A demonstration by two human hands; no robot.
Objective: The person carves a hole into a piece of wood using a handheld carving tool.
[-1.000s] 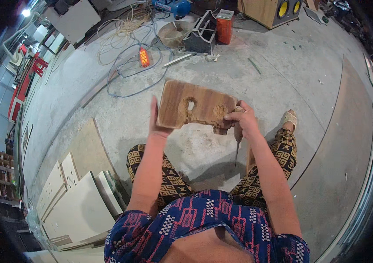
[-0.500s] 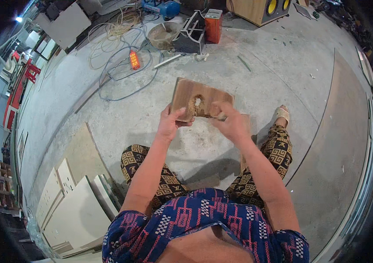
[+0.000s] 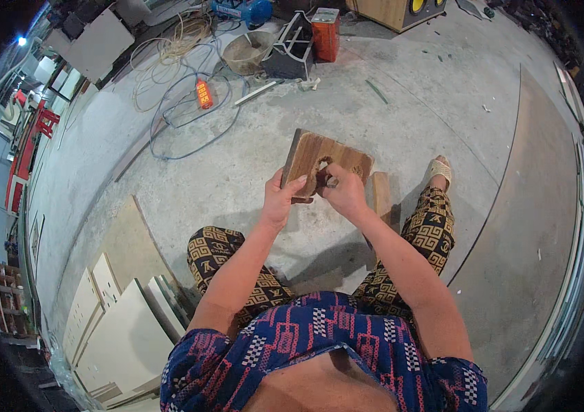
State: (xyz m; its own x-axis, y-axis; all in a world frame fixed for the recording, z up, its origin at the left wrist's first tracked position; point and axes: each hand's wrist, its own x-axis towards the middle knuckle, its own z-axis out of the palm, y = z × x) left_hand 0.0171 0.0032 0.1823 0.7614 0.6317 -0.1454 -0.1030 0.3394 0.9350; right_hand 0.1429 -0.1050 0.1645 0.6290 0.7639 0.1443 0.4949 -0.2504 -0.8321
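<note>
Above the floor between my knees I hold a flat brown wooden piece (image 3: 314, 150), tilted, with thick edges. A ragged hole goes through it, and a second rough patch shows near its right edge. My left hand (image 3: 282, 200) is closed round its lower left edge, thumb on the upper face. My right hand (image 3: 347, 195) is at the hole with its fingers curled in and pressed together at the rim. Whatever those fingers pinch, if anything, is hidden. Beside my right hand, a narrow wooden block (image 3: 381, 195) stands on the floor by my right leg.
Pale cut panels (image 3: 127, 336) lean at the lower left. A large thin board (image 3: 518, 226) lies along the right. Farther off are an orange power strip (image 3: 203, 94), looped cable (image 3: 168, 152), a basin (image 3: 242, 58), a black tool carrier (image 3: 285, 67) and a red can (image 3: 326, 38).
The wooden piece has shifted slightly right and turned, showing more of its left edge. My right hand has moved from its right part to the hole, its fingers now at the rim.
</note>
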